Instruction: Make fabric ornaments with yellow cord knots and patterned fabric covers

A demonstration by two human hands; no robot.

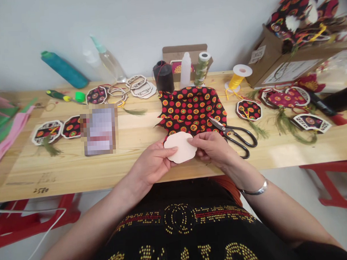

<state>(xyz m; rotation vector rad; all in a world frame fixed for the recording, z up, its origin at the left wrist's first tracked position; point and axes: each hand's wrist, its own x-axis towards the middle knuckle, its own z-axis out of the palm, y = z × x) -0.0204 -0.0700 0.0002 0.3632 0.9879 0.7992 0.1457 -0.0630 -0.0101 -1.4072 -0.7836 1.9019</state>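
Between my two hands is a pale, flat plaque (180, 148) with a scalloped outline, held over the table's front edge. My left hand (153, 161) grips its left side, thumb on top and fingers underneath. At its right edge my right hand (210, 146) pinches it between thumb and fingers. Just beyond lies a black cloth (192, 106) printed with red and yellow round flowers, its left edge cut ragged. Black-handled scissors (234, 133) rest to the right of my right hand, their blades over the cloth.
Behind the cloth stand a black thread spool (163, 76), a white bottle (185, 70) and a yellow thread spool (237, 79). Finished tasselled ornaments (249, 110) lie on both sides. A stuffed cardboard box (288, 60) fills the back right. A blurred-out flat object (100, 129) lies left.
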